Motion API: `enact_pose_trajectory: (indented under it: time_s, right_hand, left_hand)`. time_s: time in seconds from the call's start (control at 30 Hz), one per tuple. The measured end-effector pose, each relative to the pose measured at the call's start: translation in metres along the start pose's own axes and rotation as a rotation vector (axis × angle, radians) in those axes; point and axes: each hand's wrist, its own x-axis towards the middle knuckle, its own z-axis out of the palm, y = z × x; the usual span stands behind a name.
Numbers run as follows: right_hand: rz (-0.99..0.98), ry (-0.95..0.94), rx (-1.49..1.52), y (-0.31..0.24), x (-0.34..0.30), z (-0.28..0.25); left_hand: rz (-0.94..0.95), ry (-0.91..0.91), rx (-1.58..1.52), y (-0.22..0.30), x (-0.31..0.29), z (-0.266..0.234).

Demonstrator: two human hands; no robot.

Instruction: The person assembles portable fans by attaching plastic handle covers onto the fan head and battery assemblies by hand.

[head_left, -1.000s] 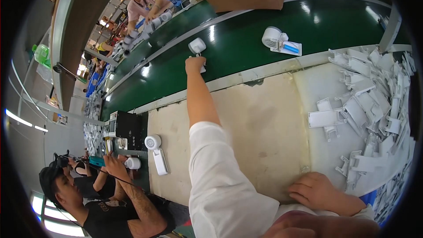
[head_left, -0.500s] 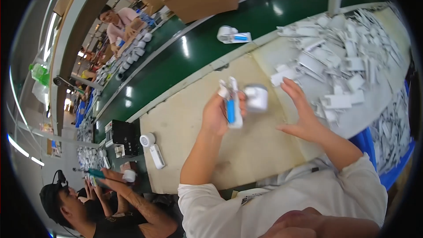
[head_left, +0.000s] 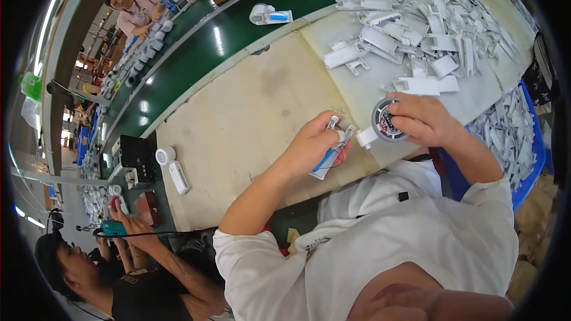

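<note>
My left hand point(head_left: 318, 144) is closed round a white half-open handle shell, with a blue cylindrical battery point(head_left: 323, 160) and thin wires showing in it. My right hand point(head_left: 427, 120) grips a round head with a grey rim point(head_left: 389, 120), its fingers resting on the dark centre of its face. A short white neck point(head_left: 366, 137) juts from the head toward the handle shell. Whether neck and shell are joined is hidden by my left fingers. Both hands are above the near edge of the beige work surface point(head_left: 238, 137).
White plastic shells point(head_left: 410, 35) lie heaped at the right, with more in a blue bin point(head_left: 523, 172). A similar unit point(head_left: 270, 15) rests on the green conveyor point(head_left: 229, 41). A whole white device point(head_left: 172, 168) lies at left. One co-worker holds a teal power tool point(head_left: 113, 227); another sits across the belt.
My right hand, open and apart before, has closed on the round head. Both hands have come nearer my body, and the head's face has turned into sight. The view has shifted too.
</note>
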Motion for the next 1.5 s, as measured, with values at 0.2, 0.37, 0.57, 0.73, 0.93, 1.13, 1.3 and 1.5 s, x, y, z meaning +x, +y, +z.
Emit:
enact_pose_trajectory:
  time_s: [0.2, 0.37, 0.57, 0.73, 0.93, 1.13, 1.3, 1.5]
  right_hand:
    - [-0.098, -0.013, -0.082, 0.001, 0.005, -0.011]
    - [0.045, -0.078, 0.02, -0.007, 0.004, -0.01]
    - [0.518, -0.259, 0.516, -0.014, 0.031, -0.026]
    - [0.62, -0.564, 0.677, -0.003, 0.025, -0.026]
    - [0.721, -0.489, 0.697, -0.013, 0.006, -0.006]
    - [0.721, -0.404, 0.078, 0.039, -0.026, -0.028]
    - [0.716, -0.505, -0.091, 0.051, -0.041, -0.018]
    - [0.784, -0.029, 0.031, 0.028, -0.001, -0.014]
  left_hand:
    - [0.051, -0.048, 0.252, -0.002, -0.007, 0.016]
    - [0.257, 0.068, 0.587, -0.013, -0.002, 0.014]
    - [0.324, 0.151, 0.999, -0.021, 0.002, 0.028]
    - [0.173, -0.013, 0.879, -0.024, -0.002, 0.035]
    - [0.071, -0.071, 0.718, -0.032, -0.007, 0.03]
    - [0.246, 0.075, -0.238, -0.051, 0.004, -0.003]
    - [0.286, 0.063, -0.288, -0.035, 0.028, -0.005]
    - [0.427, 0.241, -0.349, -0.032, 0.031, -0.002]
